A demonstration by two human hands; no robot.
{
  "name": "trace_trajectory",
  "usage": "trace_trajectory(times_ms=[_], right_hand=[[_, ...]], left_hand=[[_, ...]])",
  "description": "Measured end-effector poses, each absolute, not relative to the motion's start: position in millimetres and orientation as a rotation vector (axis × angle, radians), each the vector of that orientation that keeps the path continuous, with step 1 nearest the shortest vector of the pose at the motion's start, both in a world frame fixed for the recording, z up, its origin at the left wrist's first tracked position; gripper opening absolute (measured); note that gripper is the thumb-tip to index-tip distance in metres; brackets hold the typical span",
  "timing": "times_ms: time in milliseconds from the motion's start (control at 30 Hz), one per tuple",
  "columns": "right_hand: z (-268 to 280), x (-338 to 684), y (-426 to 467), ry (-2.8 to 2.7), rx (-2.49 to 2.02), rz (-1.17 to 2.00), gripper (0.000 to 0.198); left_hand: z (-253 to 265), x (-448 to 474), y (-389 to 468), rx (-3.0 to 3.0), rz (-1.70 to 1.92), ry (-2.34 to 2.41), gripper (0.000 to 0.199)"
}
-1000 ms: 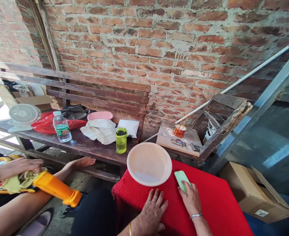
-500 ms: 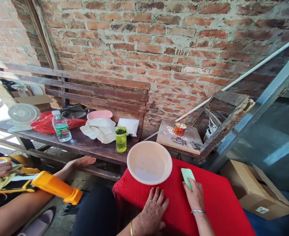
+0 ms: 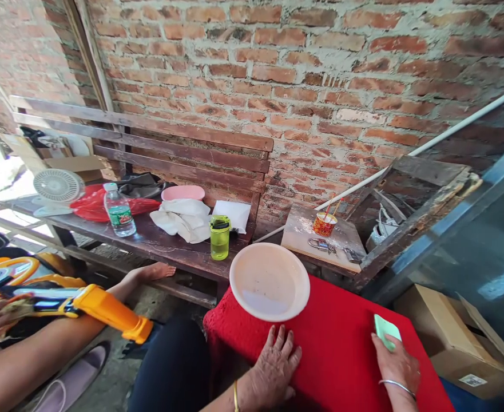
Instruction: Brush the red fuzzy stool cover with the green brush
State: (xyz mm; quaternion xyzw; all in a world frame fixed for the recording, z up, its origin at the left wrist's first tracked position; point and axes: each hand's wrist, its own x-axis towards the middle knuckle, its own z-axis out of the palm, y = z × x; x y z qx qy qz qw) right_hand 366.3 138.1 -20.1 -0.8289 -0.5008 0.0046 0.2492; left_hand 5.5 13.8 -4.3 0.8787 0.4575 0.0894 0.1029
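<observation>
A red cloth (image 3: 333, 337) covers the surface in front of me. My left hand (image 3: 276, 366), with a gold bangle at its wrist, lies flat on the cloth, fingers spread, just below a pale basin (image 3: 273, 283). Water with small specks shows in the basin, whose rim is near my fingertips. Over at the cloth's right side, my right hand (image 3: 395, 360) grips a pale green phone-like slab (image 3: 387, 331), thumb along its left edge. A silver bangle circles that wrist. I cannot tell exactly what the slab is.
On the wooden bench (image 3: 178, 252) stand a green cup (image 3: 219, 240), a water bottle (image 3: 119, 213), white cloths (image 3: 181, 220) and a fan (image 3: 58, 186). A small board (image 3: 294, 229) holds a red tin (image 3: 324, 224) and padlock (image 3: 320, 244). Another person holds a yellow toy (image 3: 110, 312) at left. A cardboard box (image 3: 457, 337) sits right.
My right hand has moved to the right across the cloth with the green slab. My left hand stays flat below the basin. The view has shifted slightly.
</observation>
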Motion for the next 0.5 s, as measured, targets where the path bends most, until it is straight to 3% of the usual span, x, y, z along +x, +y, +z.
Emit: trace_trajectory(times_ms=[300, 500], right_hand=[[-9, 218, 157, -1.939, -1.727, 0.165, 0.062], [-29, 284, 171, -1.869, -1.975, 0.121, 0.059]], left_hand=[[3, 4, 10, 2.671, 0.238, 1.401, 0.085], [2, 2, 9, 2.789, 0.289, 1.440, 0.082]])
